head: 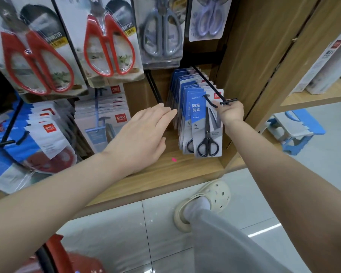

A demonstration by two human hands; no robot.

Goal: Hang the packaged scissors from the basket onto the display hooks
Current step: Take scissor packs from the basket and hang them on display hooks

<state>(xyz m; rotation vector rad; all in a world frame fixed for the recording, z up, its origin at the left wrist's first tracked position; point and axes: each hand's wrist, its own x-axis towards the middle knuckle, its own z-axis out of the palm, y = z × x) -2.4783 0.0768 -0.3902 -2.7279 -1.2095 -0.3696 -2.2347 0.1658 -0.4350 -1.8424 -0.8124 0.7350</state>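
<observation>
The front scissors pack [207, 125] is seemingly pinched at the hook [215, 91] tip by the right hand [231, 113]; the left hand [144, 134] is held flat, fingers together.

Bright, even indoor light. Glare sits on the red scissors blister packs [37, 56] at 10 o'clock and streaks the floor tiles [110, 233] at 4 o'clock. The edges bend and blur.

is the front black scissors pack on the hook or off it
On: the hook passes through the hang hole of the front pack, near the hook's tip.
</observation>
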